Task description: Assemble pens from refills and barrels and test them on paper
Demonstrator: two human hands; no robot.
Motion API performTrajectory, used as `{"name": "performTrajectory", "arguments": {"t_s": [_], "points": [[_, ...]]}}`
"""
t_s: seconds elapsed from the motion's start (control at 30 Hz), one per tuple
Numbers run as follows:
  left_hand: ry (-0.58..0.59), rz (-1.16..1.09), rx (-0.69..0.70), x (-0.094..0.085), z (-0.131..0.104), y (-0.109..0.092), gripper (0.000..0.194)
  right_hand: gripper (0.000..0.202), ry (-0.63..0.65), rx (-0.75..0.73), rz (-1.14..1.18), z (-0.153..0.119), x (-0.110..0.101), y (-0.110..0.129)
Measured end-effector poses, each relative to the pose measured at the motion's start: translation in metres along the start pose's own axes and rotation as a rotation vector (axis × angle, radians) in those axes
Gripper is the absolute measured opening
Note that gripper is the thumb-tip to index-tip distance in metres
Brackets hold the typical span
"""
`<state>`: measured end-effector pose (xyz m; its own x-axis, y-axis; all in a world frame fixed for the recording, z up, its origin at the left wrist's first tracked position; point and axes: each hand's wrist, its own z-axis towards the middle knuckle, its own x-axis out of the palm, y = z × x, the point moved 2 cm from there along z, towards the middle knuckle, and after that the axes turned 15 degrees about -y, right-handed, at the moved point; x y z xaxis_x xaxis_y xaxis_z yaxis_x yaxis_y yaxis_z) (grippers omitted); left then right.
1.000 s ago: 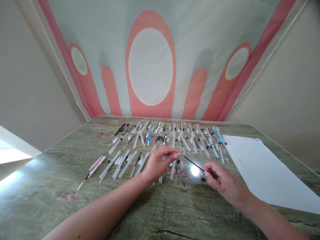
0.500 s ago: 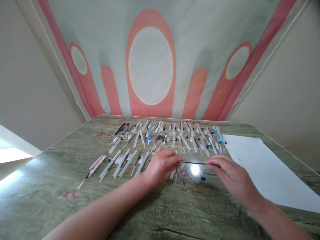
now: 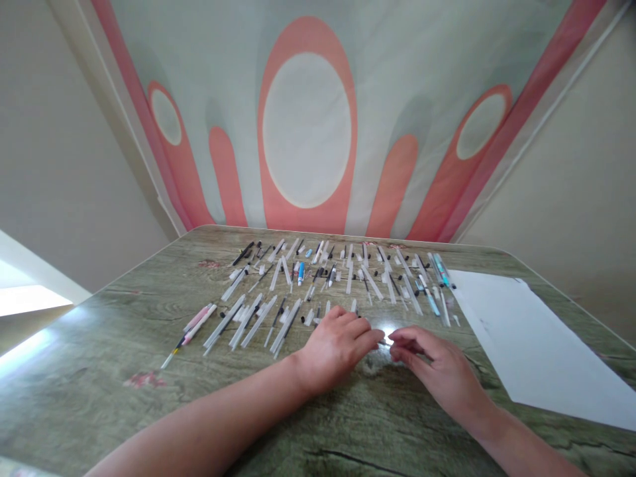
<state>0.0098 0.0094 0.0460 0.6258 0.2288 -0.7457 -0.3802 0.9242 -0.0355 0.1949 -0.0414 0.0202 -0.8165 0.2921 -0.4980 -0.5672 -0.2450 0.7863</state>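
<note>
My left hand (image 3: 339,344) and my right hand (image 3: 431,365) meet fingertip to fingertip low over the wood-grain table (image 3: 149,397). Between them they pinch a thin pen part (image 3: 384,343); only a short pale bit shows between the fingers, the rest is hidden. Just beyond my hands lie rows of taken-apart pens: several clear barrels (image 3: 258,320) at the left, small caps, tips and black refills (image 3: 318,275) further back. A pink pen (image 3: 197,318) lies at the left end of the rows.
A white sheet of paper (image 3: 517,338) covers the table's right side. Blue-and-teal pen pieces (image 3: 440,270) lie near its far corner. A pink and pale patterned cloth (image 3: 308,126) hangs behind the table. A bright light glare sits by my fingertips.
My hands have come together: the long black refill seen between them a second ago has been slid out of sight as the right hand moved left toward the left hand.
</note>
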Motion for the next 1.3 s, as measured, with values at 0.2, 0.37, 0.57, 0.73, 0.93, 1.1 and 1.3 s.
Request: {"name": "performTrajectory", "arguments": {"t_s": [0.2,0.37,0.57,0.73,0.93,1.1,1.3], "points": [[0.037,0.043,0.025,0.003,0.000,-0.007,0.018,0.031,0.113,0.277,0.230,-0.004,0.010,-0.009],[0.026,-0.013,-0.045,0.007,-0.004,-0.001,0.017,0.038,0.126,0.246,0.146,-0.002,0.007,-0.004],[-0.073,-0.062,-0.162,0.009,-0.007,0.007,0.020,0.035,0.089,0.214,0.060,0.003,-0.003,-0.003],[-0.064,-0.083,-0.145,0.009,-0.007,0.007,0.022,0.027,0.052,0.098,-0.044,0.004,-0.007,0.001],[-0.031,-0.127,-0.125,0.012,-0.009,0.001,0.021,0.027,0.073,0.011,-0.124,-0.001,-0.002,0.006],[-0.037,-0.143,-0.137,0.013,-0.009,-0.001,0.022,0.026,0.042,-0.066,-0.199,0.002,-0.008,0.007],[-0.073,-0.135,-0.208,0.009,-0.009,0.005,0.023,0.017,0.079,-0.035,-0.338,0.016,-0.029,-0.015]]}}
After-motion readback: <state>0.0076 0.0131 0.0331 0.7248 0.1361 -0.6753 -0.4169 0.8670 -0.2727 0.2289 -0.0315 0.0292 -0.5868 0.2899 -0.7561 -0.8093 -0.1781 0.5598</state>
